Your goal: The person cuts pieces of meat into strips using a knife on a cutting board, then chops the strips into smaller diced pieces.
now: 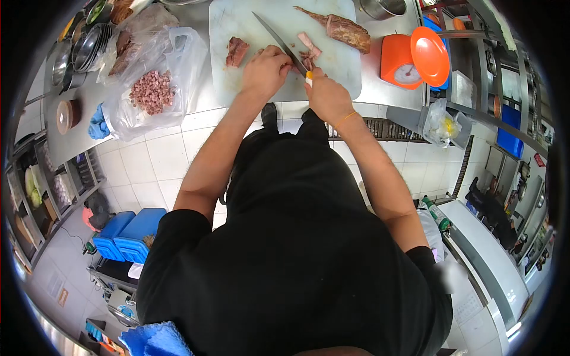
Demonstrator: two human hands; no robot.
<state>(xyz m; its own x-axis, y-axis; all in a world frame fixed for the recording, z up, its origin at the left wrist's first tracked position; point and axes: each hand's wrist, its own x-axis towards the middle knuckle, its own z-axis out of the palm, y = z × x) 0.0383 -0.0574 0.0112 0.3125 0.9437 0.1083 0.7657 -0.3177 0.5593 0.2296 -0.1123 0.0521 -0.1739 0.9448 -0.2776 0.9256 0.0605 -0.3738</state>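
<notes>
Seemingly mid-slicing, the right hand [329, 98] clasps a long steel knife [282, 43] beside a pale-pink meat strip [309, 44] on a white board [231, 80]; left hand [265, 70] curled, pinch unclear. Next stroke needs tucked fingers.

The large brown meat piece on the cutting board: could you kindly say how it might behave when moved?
The large brown meat piece is probably fairly stiff, since its thin end juts out straight. It likely weighs more at the thick end, where most bulk sits. Being tapered, it may swivel on the cutting board rather than roll straight.
</notes>
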